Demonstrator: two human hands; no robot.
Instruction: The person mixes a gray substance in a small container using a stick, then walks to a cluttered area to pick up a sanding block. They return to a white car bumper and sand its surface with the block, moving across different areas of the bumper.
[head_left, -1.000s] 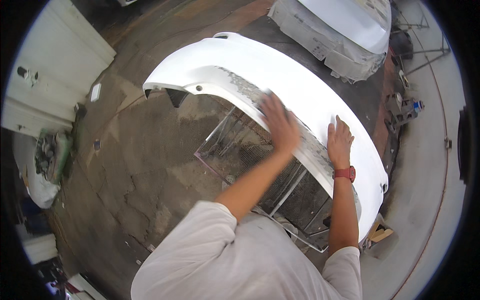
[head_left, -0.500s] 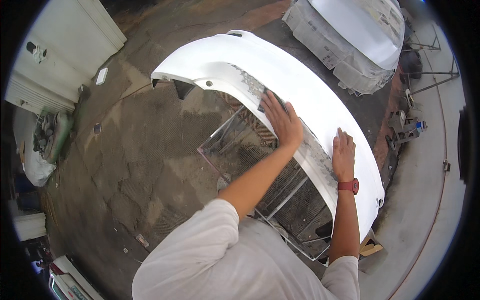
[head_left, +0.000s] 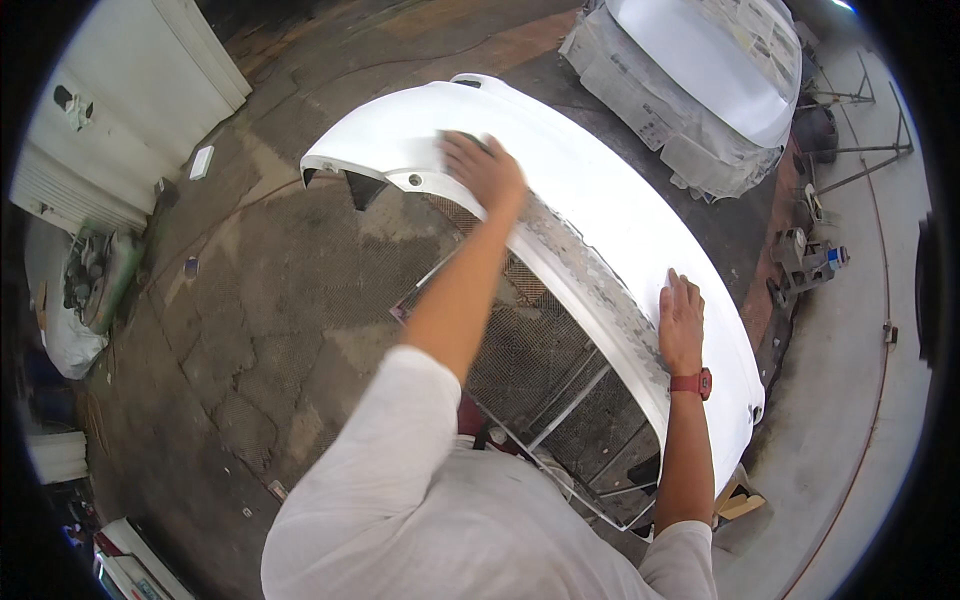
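A large white car bumper [head_left: 590, 165] curves across the middle, with a grey, patchy, worn-looking strip [head_left: 580, 250] along its near side. My left hand [head_left: 487, 178] lies over the bumper's left part, slightly smeared by motion. Under its fingers it presses a dark piece of sandpaper [head_left: 482, 141], mostly hidden by the hand. On the right part of the bumper, just beyond the patchy strip, my right hand [head_left: 681, 325] rests flat with fingers stretched out and nothing in them. A red watch is on that wrist.
A metal frame stand [head_left: 570, 405] is under the bumper. Beyond it, at the far right, a white panel on a part wrapped in masking paper [head_left: 640, 90] lies close by. Metal stands and cans line the right wall [head_left: 860, 400]. White panels [head_left: 140, 90] stand at far left.
My left hand has slid left and away along the bumper with the sandpaper, baring more of the patchy strip. My right hand stays at nearly the same spot.
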